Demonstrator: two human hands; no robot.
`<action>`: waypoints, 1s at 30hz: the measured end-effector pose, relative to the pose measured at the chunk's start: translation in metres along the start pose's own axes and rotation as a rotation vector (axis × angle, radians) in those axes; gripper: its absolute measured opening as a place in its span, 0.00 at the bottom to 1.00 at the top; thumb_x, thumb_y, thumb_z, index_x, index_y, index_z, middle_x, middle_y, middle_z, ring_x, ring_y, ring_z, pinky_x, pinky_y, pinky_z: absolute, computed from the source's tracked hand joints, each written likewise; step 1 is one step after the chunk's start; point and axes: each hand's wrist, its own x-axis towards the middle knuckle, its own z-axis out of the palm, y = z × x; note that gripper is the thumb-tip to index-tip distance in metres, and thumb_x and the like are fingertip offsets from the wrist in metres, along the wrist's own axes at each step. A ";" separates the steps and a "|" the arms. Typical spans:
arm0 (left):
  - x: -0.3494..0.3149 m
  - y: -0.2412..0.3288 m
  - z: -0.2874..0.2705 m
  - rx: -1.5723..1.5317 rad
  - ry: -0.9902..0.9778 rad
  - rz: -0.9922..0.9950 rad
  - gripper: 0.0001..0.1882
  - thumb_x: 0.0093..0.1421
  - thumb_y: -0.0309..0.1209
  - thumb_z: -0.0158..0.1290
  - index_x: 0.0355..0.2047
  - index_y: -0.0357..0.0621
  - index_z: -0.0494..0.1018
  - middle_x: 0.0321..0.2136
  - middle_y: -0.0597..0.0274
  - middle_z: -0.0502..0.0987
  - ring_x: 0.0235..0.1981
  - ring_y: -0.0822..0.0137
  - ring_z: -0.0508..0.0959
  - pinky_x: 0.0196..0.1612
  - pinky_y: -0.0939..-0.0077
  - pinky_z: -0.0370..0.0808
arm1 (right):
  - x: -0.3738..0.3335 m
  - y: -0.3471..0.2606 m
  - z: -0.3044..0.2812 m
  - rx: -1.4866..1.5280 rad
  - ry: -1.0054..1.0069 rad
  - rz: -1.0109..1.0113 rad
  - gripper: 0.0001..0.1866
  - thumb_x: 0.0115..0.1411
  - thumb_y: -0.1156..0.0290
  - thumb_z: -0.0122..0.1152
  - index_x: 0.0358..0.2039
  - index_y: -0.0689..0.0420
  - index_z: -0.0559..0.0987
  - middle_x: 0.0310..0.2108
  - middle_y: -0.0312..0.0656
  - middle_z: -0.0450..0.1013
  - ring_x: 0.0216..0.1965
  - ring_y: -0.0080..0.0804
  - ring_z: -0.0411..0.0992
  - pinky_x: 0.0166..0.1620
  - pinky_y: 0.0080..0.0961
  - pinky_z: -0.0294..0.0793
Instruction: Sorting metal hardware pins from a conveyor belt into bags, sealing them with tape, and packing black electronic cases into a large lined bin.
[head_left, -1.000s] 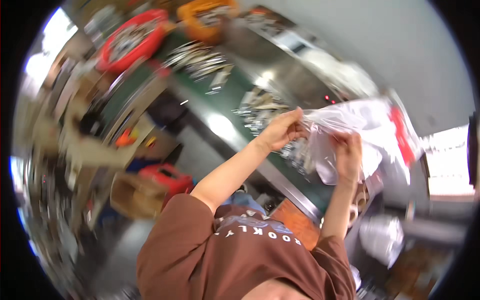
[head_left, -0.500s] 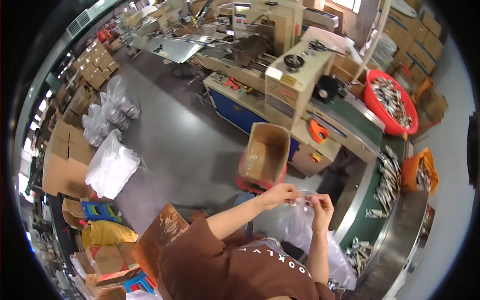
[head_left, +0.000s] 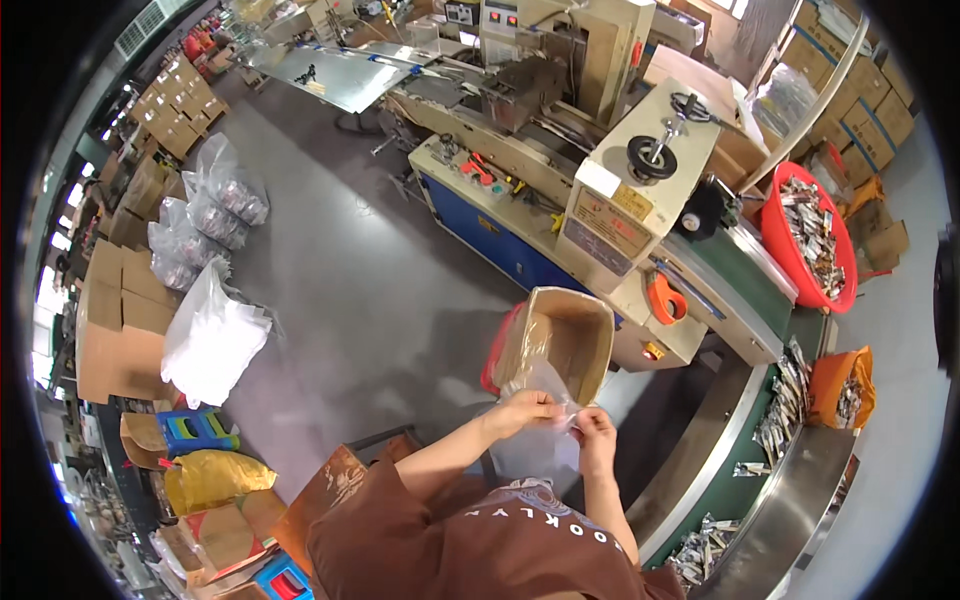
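The left hand (head_left: 532, 406) and right hand (head_left: 594, 428) each pinched the one clear bag (head_left: 540, 376) between thumb and fingers, close together in front of the shirt (head_left: 440, 545). Part of its film rose toward 12 o'clock, in front of the box (head_left: 568, 325); whether the two touched could not be told.

Good handling probably called for a light fingertip grip near the film's edge and a gentle, even pull from both sides, since so thin a film might have slipped, clung to itself or torn.

By count from the hands: one box at 12 o'clock; one red basin (head_left: 774, 238) at 2; one orange sack (head_left: 828, 378) at 3; one belt (head_left: 722, 487) with two piles, the far pile (head_left: 785, 408) at 3 and the near pile (head_left: 704, 546) between 4 and 5; one white bundle (head_left: 213, 340) between 9 and 10. The piles' pieces overlapped too much to count.
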 end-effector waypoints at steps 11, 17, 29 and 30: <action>-0.031 0.035 -0.105 0.020 0.258 -0.070 0.11 0.57 0.39 0.51 0.30 0.46 0.68 0.13 0.74 0.62 0.15 0.80 0.63 0.19 0.84 0.62 | 0.021 0.002 -0.153 -1.009 -0.125 0.317 0.21 0.43 0.61 0.67 0.32 0.65 0.77 0.25 0.40 0.72 0.27 0.26 0.68 0.33 0.24 0.67; 0.002 -0.041 -0.146 0.819 0.281 -0.197 0.16 0.54 0.41 0.53 0.22 0.40 0.75 0.16 0.66 0.73 0.20 0.76 0.69 0.24 0.77 0.66 | 0.097 0.051 -0.149 -1.399 0.459 -0.294 0.09 0.54 0.70 0.50 0.24 0.63 0.71 0.21 0.54 0.70 0.25 0.58 0.67 0.29 0.39 0.66; 0.225 -0.014 -0.213 1.012 0.915 0.005 0.25 0.59 0.47 0.44 0.32 0.31 0.72 0.25 0.45 0.75 0.25 0.54 0.74 0.31 0.67 0.70 | 0.307 0.094 -0.197 -1.296 0.188 0.141 0.18 0.53 0.56 0.53 0.30 0.60 0.78 0.29 0.50 0.75 0.33 0.45 0.73 0.31 0.34 0.71; 0.219 -0.027 -0.214 0.747 0.873 -0.064 0.23 0.59 0.46 0.44 0.33 0.33 0.72 0.25 0.48 0.75 0.25 0.56 0.75 0.31 0.67 0.71 | 0.287 0.098 -0.193 -0.907 0.253 0.394 0.16 0.54 0.61 0.53 0.31 0.62 0.78 0.29 0.47 0.75 0.30 0.39 0.73 0.31 0.32 0.71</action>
